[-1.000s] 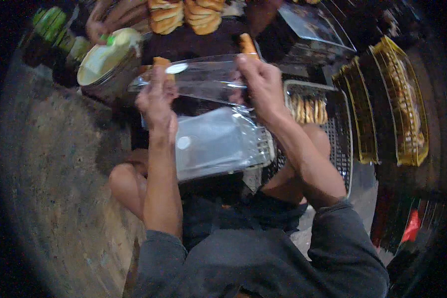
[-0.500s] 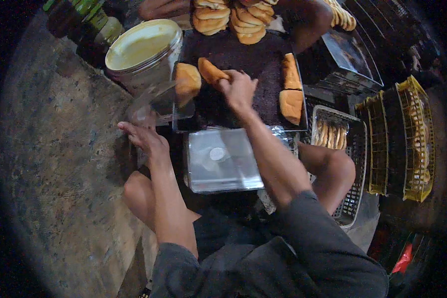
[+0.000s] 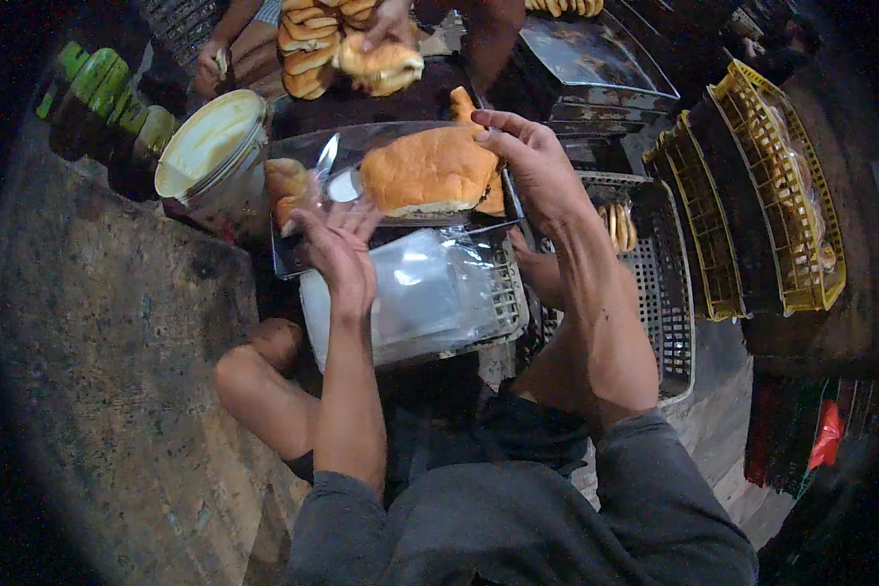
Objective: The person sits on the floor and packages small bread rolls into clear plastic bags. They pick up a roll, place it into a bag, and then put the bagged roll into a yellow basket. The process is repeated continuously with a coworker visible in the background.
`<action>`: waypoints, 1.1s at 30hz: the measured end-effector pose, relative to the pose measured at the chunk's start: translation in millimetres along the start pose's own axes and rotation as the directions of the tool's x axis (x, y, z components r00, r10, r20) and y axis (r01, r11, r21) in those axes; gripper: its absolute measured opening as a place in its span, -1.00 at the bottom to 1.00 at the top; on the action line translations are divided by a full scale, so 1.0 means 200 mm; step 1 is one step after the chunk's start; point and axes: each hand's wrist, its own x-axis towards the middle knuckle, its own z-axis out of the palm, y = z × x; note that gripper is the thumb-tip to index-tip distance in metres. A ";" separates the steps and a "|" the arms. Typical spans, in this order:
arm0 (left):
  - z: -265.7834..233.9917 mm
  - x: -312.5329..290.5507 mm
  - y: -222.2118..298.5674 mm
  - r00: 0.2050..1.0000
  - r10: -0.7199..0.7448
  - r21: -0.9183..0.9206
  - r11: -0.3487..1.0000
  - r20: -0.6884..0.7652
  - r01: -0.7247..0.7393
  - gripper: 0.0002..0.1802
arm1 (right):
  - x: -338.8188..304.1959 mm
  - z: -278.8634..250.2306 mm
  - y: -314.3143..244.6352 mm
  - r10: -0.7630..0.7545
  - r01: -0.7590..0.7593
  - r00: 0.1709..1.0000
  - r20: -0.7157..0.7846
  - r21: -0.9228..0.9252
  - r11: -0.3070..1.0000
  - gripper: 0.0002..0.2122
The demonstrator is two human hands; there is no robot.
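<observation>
Since half a second ago the right hand has come back from the far buns with one bun pinched in its fingers, and the left hand has risen to meet it, so the bun now sits inside the mouth of a clear bag held up between both hands. The stone floor fills the left of the scene. To the right stand yellow crates, one holding packed buns, and nearer lies a grey crate with small rolls in it. Below the hands a stack of clear bags rests on a smaller grey basket, just near of a dark tray. At far left is a bucket of pale cream, with green bottles beyond it. The left hand is closed on the bag's left edge, fingers spread against the plastic beside a second, smaller bun. The right hand grips the bun's right end. At the far edge another person's hand rests on a filled bun beside a pile of buns.
</observation>
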 end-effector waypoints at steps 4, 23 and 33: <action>0.16 -0.13 -0.06 0.983 -0.140 0.036 0.990 0.115 0.137 -0.27 | -0.14 0.03 -0.03 -0.117 0.101 0.992 -0.053 -0.247 0.964 -0.57; 0.43 -0.05 -0.33 0.618 -0.731 0.951 0.144 0.288 -0.274 -0.38 | -0.21 -1.46 1.19 0.026 -0.228 0.702 -0.711 -0.190 0.955 -0.58; -0.02 -0.08 -0.19 0.650 -0.746 0.771 -0.498 -0.148 -0.397 -0.37 | -0.14 -2.34 1.55 0.260 -0.715 0.695 -0.670 -0.610 0.342 -0.31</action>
